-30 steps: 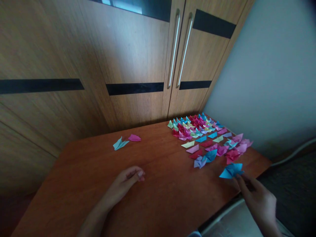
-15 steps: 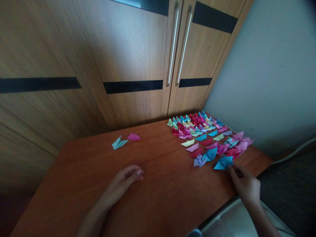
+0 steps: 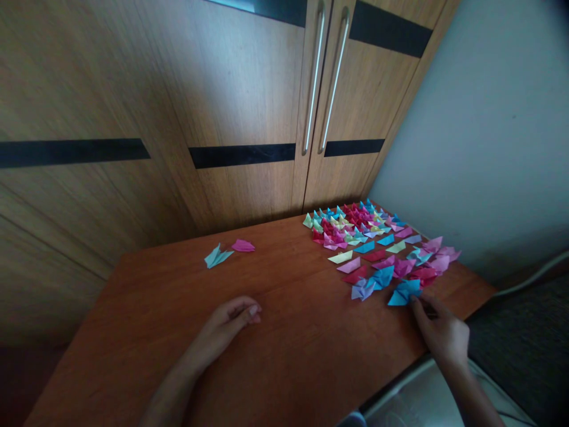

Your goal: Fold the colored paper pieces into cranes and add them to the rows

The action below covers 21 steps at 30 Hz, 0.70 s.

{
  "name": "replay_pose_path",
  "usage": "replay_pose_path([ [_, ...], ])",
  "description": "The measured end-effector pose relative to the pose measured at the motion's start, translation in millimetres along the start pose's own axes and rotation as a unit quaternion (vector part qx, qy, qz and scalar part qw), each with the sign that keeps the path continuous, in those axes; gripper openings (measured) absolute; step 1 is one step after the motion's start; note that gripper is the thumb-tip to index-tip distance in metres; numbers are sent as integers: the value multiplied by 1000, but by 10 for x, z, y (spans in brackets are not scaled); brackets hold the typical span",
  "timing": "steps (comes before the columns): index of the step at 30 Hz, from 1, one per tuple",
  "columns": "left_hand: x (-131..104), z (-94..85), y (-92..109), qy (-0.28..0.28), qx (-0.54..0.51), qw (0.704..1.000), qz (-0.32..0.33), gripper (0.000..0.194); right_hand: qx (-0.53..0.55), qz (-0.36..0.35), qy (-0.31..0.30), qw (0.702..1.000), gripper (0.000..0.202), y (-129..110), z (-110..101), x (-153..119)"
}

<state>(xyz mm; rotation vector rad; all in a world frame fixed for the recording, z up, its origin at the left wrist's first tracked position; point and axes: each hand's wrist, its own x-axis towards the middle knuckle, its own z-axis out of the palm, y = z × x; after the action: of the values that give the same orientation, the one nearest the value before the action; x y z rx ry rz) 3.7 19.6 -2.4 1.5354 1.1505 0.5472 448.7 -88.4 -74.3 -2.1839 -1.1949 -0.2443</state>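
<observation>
My right hand (image 3: 440, 332) is at the table's right side, its thumb and fingers closed at the edge of a blue folded paper piece (image 3: 404, 292). My left hand (image 3: 229, 323) rests on the brown table (image 3: 284, 373) with its fingers curled together; whether anything is inside is hidden. Just left of the blue piece lie a lilac folded piece (image 3: 363, 289) and another blue one (image 3: 382, 277). Behind them, flat folded strips and many small paper shapes (image 3: 355, 219) in pink, red, blue and yellow stand in rows.
Toward the back left of the table lie a mint folded paper (image 3: 217, 256) and a pink one (image 3: 243, 245). A wooden cabinet (image 3: 240, 196) with metal handles stands behind the table. On the right is a pale wall (image 3: 489, 148), with a cable (image 3: 533, 274) below.
The whole view has shifted slightly, moving the table and papers a little to the right in the picture. Both hands keep nearly the same pose, the right one still at the blue piece.
</observation>
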Motion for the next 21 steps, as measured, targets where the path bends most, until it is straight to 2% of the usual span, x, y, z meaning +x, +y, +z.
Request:
replay_pose_path([
  [7,3,-5,-10,-11,0,1000,17,27,-31,19,11,999,44,-50,27,-25],
  [11,-8,-3,23,-12,5,1000,16,27,-33,4,45,998,47,-183,-115,-72],
  [15,-14,17,30,-17,-3,1000,25,27,4,-36,78,996,45,-478,-296,-180],
  [17,-13,31,20,-14,-8,999,31,26,44,-97,45,993,40,-726,-316,-259],
  [19,-10,43,6,-6,-16,999,29,26,97,-181,-32,978,33,-1061,-266,-337],
  [21,-3,51,-12,5,-22,999,27,27,138,-265,-123,947,27,-1469,-157,-392],
])
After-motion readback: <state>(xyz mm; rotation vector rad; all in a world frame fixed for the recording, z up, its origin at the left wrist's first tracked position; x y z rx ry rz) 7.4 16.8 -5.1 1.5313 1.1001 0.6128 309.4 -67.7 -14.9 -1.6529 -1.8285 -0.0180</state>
